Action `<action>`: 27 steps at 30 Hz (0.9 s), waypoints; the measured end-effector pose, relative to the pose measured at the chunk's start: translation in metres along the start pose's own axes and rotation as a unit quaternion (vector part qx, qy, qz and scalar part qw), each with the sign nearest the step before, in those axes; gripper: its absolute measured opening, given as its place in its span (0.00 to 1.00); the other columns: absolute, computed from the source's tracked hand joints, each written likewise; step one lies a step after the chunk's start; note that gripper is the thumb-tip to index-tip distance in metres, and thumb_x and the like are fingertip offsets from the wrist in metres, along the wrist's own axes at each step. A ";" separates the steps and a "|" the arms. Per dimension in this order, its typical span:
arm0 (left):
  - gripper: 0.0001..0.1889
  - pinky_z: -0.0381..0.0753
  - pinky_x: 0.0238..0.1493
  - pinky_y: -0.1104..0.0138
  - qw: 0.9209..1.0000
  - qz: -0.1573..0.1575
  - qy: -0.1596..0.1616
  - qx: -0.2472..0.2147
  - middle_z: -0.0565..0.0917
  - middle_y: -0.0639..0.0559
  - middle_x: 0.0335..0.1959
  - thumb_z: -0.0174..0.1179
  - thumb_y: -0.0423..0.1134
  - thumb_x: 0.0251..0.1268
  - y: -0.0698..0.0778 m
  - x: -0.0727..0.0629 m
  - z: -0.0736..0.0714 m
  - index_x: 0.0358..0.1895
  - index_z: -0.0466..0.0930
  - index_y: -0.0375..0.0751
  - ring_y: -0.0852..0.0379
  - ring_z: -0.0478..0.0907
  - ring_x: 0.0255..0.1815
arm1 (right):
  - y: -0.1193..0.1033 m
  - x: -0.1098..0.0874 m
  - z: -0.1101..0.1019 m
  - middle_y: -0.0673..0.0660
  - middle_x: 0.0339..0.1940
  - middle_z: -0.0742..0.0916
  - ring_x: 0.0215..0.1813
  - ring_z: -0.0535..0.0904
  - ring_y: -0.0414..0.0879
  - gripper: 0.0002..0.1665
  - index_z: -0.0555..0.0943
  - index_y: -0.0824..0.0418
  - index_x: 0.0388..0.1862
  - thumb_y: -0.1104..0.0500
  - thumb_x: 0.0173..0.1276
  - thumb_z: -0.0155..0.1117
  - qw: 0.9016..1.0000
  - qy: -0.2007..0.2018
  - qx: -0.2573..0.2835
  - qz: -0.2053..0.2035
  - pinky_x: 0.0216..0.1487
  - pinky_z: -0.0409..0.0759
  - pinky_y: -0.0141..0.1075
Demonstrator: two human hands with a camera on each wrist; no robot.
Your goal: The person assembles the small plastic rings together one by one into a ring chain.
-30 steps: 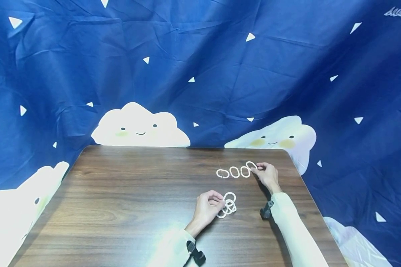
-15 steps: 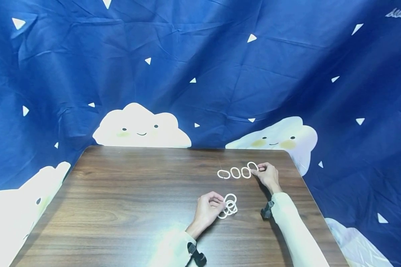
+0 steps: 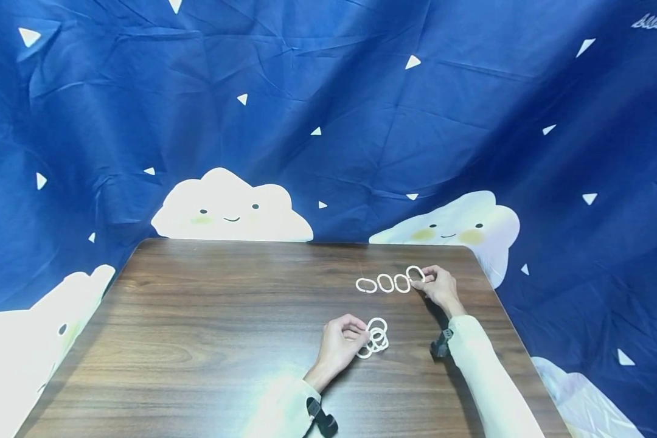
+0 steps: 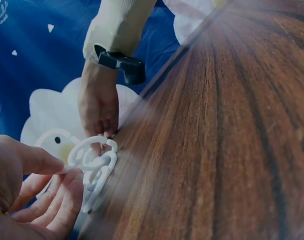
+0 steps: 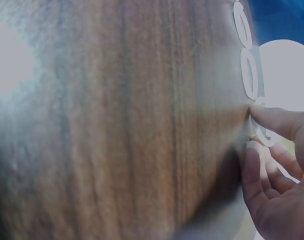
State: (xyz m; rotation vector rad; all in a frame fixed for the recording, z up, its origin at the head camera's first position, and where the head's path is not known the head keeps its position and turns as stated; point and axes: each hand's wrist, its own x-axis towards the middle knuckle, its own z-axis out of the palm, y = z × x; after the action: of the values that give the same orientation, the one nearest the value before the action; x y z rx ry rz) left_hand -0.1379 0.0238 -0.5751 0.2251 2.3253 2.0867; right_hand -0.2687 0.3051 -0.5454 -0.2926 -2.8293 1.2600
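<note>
Near the middle right of the table, my left hand (image 3: 342,342) pinches one of a bunch of white oval rings (image 3: 379,339) between thumb and fingers. In the left wrist view these overlapping rings (image 4: 98,162) look like open plastic chain links; whether they are hooked together is unclear. Farther back, my right hand (image 3: 440,288) holds the edge of a white oval ring (image 3: 415,267) at the right end of a row. Thumb and fingers partly cover that ring in the right wrist view. Three more rings lie to its left: one (image 3: 402,291), another (image 3: 385,275) and the leftmost (image 3: 366,279).
The brown wood-grain table (image 3: 186,322) reaches away on the left, with glare near its front. A blue curtain (image 3: 328,79) with white clouds hangs behind its back edge. A black wrist strap (image 3: 323,418) sits on the left sleeve, and a similar one (image 3: 441,344) on the right.
The rightmost ring has shifted slightly right in my right hand, and that wrist has turned a little. My left hand and its bunch stay almost still.
</note>
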 end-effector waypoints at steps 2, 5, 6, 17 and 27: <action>0.04 0.83 0.31 0.78 1.000 0.000 0.001 0.002 0.91 0.43 0.31 0.71 0.30 0.59 0.000 0.000 0.000 0.35 0.87 0.38 0.67 0.86 0.27 | 0.000 -0.001 -0.001 0.57 0.35 0.87 0.25 0.79 0.35 0.28 0.80 0.70 0.57 0.59 0.63 0.78 1.000 -0.011 0.005 0.000 0.28 0.81 0.26; 0.04 0.83 0.31 0.78 1.000 0.002 0.003 0.005 0.91 0.43 0.31 0.71 0.30 0.59 0.001 0.000 0.000 0.35 0.87 0.38 0.67 0.86 0.27 | -0.001 -0.001 -0.002 0.56 0.35 0.87 0.27 0.80 0.36 0.26 0.80 0.71 0.56 0.59 0.64 0.77 1.000 -0.023 0.011 0.000 0.29 0.84 0.28; 0.04 0.83 0.31 0.77 1.000 0.002 0.003 0.005 0.91 0.43 0.31 0.71 0.30 0.59 0.001 0.000 0.000 0.35 0.87 0.38 0.66 0.86 0.27 | -0.001 -0.001 -0.002 0.56 0.35 0.87 0.28 0.80 0.37 0.24 0.80 0.71 0.55 0.59 0.65 0.76 1.000 -0.025 0.012 0.000 0.29 0.85 0.28; 0.04 0.83 0.30 0.78 1.000 -0.007 -0.002 0.003 0.91 0.43 0.31 0.72 0.29 0.58 0.003 -0.001 0.004 0.35 0.87 0.38 0.66 0.86 0.27 | 0.002 -0.004 -0.003 0.60 0.37 0.91 0.32 0.83 0.37 0.14 0.84 0.70 0.50 0.60 0.73 0.66 0.998 -0.047 0.024 0.018 0.31 0.88 0.33; 0.04 0.83 0.29 0.77 1.000 -0.003 -0.005 -0.005 0.91 0.42 0.31 0.72 0.29 0.59 0.005 -0.002 0.008 0.36 0.86 0.36 0.64 0.87 0.27 | 0.002 -0.015 -0.005 0.64 0.35 0.92 0.29 0.87 0.38 0.17 0.81 0.80 0.54 0.65 0.76 0.61 0.988 -0.059 0.141 0.035 0.36 0.91 0.34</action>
State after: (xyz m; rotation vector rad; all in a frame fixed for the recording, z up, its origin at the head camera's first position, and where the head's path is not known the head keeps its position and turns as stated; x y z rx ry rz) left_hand -0.1347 0.0316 -0.5707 0.2267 2.3067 2.0889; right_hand -0.2532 0.3073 -0.5424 -0.3181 -2.7028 1.7236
